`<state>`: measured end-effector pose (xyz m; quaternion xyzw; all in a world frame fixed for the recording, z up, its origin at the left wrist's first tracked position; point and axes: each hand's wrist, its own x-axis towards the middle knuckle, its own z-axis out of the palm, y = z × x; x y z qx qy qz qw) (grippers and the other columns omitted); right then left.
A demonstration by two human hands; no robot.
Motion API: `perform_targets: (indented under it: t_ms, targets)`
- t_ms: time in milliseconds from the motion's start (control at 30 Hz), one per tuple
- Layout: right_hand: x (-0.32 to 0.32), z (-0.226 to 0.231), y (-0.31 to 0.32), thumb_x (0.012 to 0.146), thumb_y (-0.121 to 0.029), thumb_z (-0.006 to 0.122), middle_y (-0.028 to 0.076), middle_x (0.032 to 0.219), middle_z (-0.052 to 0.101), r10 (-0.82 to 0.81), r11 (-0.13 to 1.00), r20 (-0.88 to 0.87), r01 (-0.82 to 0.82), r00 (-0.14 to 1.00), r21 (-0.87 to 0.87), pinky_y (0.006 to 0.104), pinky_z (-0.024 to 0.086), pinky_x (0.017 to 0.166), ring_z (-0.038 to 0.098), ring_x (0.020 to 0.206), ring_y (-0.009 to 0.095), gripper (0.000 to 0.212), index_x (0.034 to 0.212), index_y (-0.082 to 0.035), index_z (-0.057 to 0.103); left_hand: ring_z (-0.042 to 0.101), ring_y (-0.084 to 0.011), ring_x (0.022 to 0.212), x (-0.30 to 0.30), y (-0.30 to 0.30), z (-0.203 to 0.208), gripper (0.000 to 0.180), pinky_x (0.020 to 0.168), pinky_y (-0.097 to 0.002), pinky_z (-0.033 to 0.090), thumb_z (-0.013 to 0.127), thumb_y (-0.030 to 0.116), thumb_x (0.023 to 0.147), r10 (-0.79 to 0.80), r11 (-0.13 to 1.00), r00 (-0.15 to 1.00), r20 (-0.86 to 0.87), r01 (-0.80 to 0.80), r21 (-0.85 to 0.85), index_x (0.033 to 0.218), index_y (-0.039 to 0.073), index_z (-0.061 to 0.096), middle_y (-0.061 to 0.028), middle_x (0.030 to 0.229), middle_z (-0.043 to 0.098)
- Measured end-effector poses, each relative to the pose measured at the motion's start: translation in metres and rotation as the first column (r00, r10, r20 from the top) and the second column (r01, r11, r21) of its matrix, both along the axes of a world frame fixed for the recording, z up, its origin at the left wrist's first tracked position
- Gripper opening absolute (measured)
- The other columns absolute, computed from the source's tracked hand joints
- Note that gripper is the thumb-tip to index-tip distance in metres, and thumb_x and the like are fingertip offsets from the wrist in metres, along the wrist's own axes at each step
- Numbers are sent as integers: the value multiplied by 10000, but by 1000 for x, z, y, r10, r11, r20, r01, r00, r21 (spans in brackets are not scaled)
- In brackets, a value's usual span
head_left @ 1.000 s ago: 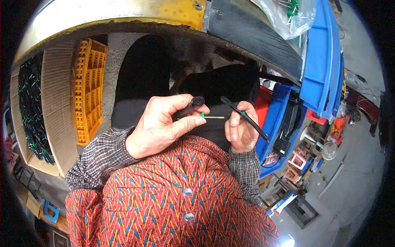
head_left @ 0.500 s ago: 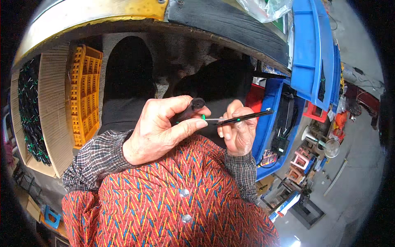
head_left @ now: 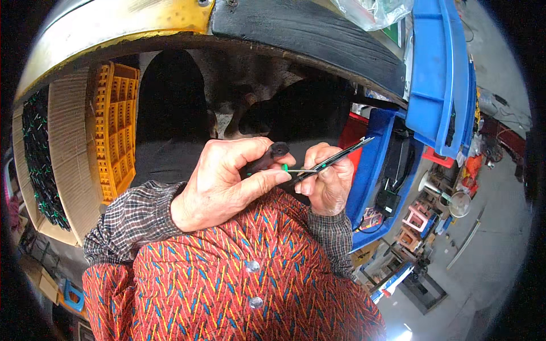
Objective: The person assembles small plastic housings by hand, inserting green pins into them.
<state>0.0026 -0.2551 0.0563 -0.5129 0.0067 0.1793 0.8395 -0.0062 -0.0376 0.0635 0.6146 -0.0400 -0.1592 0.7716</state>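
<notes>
Grey floor [head_left: 483, 256] extends along the right side of the work area, with a pink stool [head_left: 417, 217] standing on it. Along the top runs the table [head_left: 307, 34], its dark edge adjoining a yellow section on the left. A blue bin [head_left: 437, 74] is located at the table's right end, near a clear plastic bag [head_left: 375, 14]. On my left, a cardboard box [head_left: 71, 142] contains many black parts with green details; an orange crate [head_left: 116, 133] is positioned just beside it.

My left hand [head_left: 219, 182] is closed, thumb against fingers, gripping a black round-ended part [head_left: 278, 150]. At the thumb tip, a green collar [head_left: 285, 167] is visible, with a thin metal rod [head_left: 300, 171] projecting rightward. My right hand [head_left: 330, 190] is nearly closed, pinching a long black strip [head_left: 347, 152] tilted upward to the right. Both workpieces are located between my hands, in front of my patterned red garment [head_left: 244, 290]. Rod and strip meet at my right fingertips; I cannot tell whether the rod enters the strip.
</notes>
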Motion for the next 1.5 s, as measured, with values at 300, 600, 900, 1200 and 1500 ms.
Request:
perform_targets:
  t_ms: [300,600,900,1200,1500]
  targets:
    - [1,-4,1,854,-117,670,185,899,595,-8,1000,9,8,1000,-27,341,543,488,614,544,218,210,985,37,616,589,-84,682,2,-1,-1,167,625,-238,476,701,88,830,35,996,995,94,-43,82,965,-5,671,-57,776,653]
    - [2,-5,5,810,-120,714,170,917,604,-1,998,10,2,1000,-70,317,543,507,630,570,231,266,966,69,610,596,-144,624,2,-2,-2,174,571,-261,460,717,81,797,51,974,970,240,-101,201,946,1,673,-96,774,641]
    - [2,-9,5,827,-118,703,162,920,596,0,995,49,6,999,-103,314,532,527,624,575,219,254,970,70,610,632,-170,652,2,-3,-5,181,580,-270,479,719,79,788,71,970,960,272,-130,208,938,-7,668,-109,794,652]
    - [4,-5,9,806,-8,679,162,945,588,29,985,107,-11,994,-171,308,544,565,634,630,221,173,948,71,620,649,-280,720,0,-4,-9,204,624,-337,510,720,79,758,52,947,927,371,-164,276,943,24,654,-124,824,656]
    - [13,7,7,726,75,676,131,958,645,418,593,489,177,766,-785,313,538,744,643,890,230,246,953,-20,666,645,-275,734,-2,-1,-10,197,644,-343,514,703,29,732,-12,926,920,393,-139,352,921,26,645,-114,825,650]
